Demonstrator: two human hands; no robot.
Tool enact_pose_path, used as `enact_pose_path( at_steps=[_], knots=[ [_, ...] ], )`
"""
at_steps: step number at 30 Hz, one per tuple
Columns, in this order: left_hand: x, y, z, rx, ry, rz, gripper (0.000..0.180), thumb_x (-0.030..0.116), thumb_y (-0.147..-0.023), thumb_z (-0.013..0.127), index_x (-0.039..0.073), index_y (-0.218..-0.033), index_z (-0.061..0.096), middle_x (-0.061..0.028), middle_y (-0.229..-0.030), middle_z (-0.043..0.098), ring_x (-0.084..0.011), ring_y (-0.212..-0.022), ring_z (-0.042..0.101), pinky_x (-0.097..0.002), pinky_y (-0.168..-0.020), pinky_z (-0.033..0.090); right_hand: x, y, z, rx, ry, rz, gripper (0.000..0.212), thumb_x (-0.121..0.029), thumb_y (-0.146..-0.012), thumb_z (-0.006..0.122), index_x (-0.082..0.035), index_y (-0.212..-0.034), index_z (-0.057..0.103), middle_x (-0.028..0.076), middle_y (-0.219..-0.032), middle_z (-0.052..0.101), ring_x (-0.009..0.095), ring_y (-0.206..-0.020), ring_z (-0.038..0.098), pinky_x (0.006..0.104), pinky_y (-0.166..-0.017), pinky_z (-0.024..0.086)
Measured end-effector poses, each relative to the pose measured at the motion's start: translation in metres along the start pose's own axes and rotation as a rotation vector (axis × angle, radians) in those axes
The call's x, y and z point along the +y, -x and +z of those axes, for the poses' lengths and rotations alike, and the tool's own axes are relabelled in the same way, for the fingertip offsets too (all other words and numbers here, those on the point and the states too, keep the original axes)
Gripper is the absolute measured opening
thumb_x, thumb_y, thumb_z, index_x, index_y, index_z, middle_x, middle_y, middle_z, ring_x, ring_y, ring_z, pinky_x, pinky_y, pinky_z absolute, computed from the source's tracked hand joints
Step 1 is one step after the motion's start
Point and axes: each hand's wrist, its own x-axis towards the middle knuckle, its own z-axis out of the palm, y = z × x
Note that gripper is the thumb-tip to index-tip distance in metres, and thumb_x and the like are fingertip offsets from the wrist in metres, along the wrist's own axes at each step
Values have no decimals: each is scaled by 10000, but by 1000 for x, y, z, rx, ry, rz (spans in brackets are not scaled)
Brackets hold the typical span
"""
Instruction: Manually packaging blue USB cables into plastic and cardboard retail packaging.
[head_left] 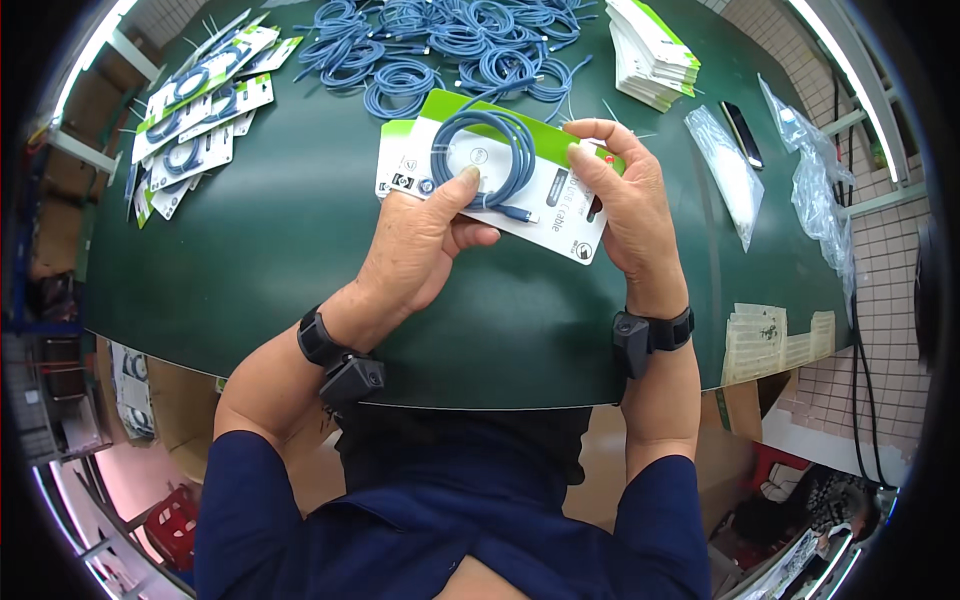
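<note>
A coiled blue cable [524, 160] lies flat against a white and green packaging card [555, 222], its plug end pointing to the lower right. The thumb of my left hand [408, 240] presses the coil onto the card, and the fingers curl behind. With thumb and fingers, my right hand [640, 205] pinches the card near its upper right corner. Both hands hold the card tilted above the green table. Part of a second white and green card [392, 178] shows behind it at the left; whether it is held or lies on the table, I cannot tell.
Many loose coiled blue cables [400, 85] cover the table's far middle. Carded cables [185, 155] are piled far left, and a stack of cards [650, 60] stands far right. Right of it lie a clear plastic bag [725, 170], a dark phone-like object [741, 134] and crumpled plastic [810, 165].
</note>
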Motion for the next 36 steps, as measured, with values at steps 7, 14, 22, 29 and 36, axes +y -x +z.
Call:
enact_pose_path(
  at_steps=[7,14,22,29,36],
  knots=[
    [-5,1,-6,-27,-29,14,372,168,-1078,657,17,-1405,562,-95,-1228,723,-167,-975,763,-248,-655,648,4,-3,-2,11,-61,69,324,-97,-1013,726,41,-1296,652,131,-1062,748,142,-835,767,285,-752,655],
    [11,-12,-27,-12,-115,266,437,201,-1054,700,10,-1416,548,-93,-1224,720,-184,-1024,746,-301,-826,628,-8,0,-17,-27,34,19,312,-94,-969,767,42,-1241,693,117,-1073,753,132,-842,762,271,-755,644],
    [65,-8,-10,-204,-1238,945,525,176,-898,828,28,-1368,644,-121,-1178,725,-309,-1026,731,-427,-946,573,-25,9,-11,-147,306,-101,277,-51,-901,784,13,-1169,759,59,-1053,752,110,-900,712,259,-806,593],
    [57,5,-13,-344,-1556,662,450,178,-852,841,62,-1270,723,-126,-1070,708,-340,-922,710,-433,-829,579,-24,10,0,-261,470,-147,274,-49,-880,806,2,-1147,775,50,-1029,753,78,-902,678,249,-777,565],
    [27,2,-16,-354,-1607,767,443,148,-869,815,79,-1294,711,-105,-990,691,-320,-856,711,-422,-728,587,-16,16,17,-192,840,-590,316,-61,-787,896,-49,-1085,792,62,-919,726,177,-830,689,315,-726,554]
  ],
)
